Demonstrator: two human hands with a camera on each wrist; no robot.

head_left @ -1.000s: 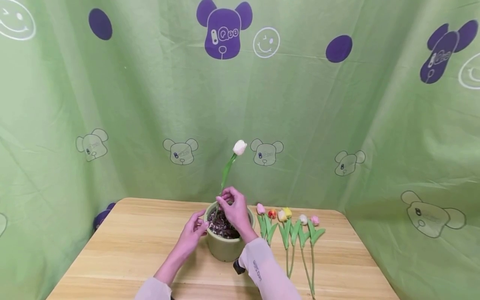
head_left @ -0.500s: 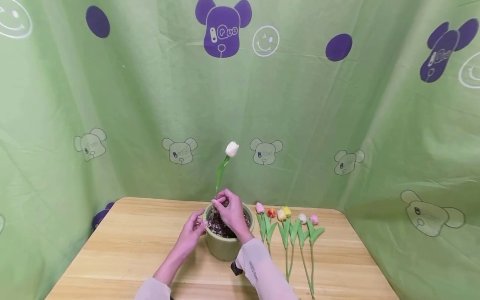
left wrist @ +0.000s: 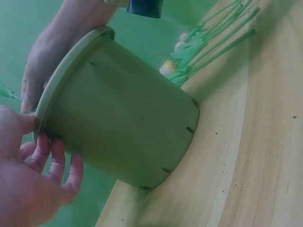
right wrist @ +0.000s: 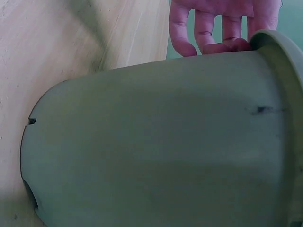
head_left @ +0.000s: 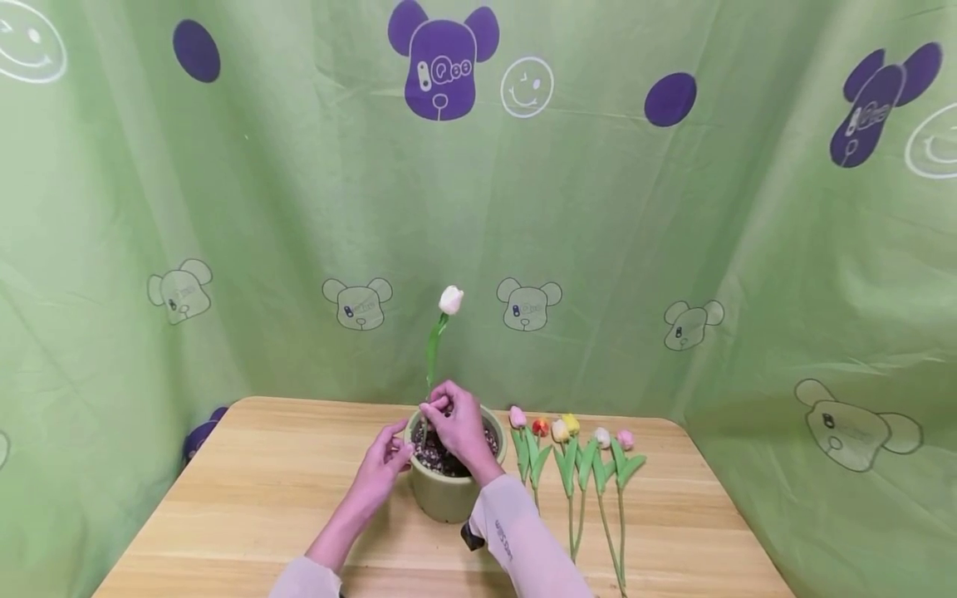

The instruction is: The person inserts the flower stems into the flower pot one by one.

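Observation:
An olive-green flower pot (head_left: 443, 501) filled with dark, speckled soil stands on the table. My left hand (head_left: 380, 467) grips its left rim; the left wrist view shows thumb (left wrist: 27, 123) and curled fingers (left wrist: 57, 158) at the pot's edge. Over the soil, my right hand (head_left: 458, 425) pinches the stem of a white tulip (head_left: 451, 300) between thumb and fingers. The tulip rises almost upright, its stem running down to the soil at the left inside of the pot. In the right wrist view the pot wall (right wrist: 151, 137) hides the right hand's work.
Several tulips lie in a row right of the pot: a pink tulip (head_left: 517, 417), a red tulip (head_left: 541, 427), a yellow tulip (head_left: 571, 423) and others. The wooden table (head_left: 247, 498) meets a green printed curtain (head_left: 598, 208) behind and at both sides.
The white tulip's bloom has moved left and its stem stands straighter. My right hand has shifted slightly left and down towards the soil. My left hand has stayed on the rim.

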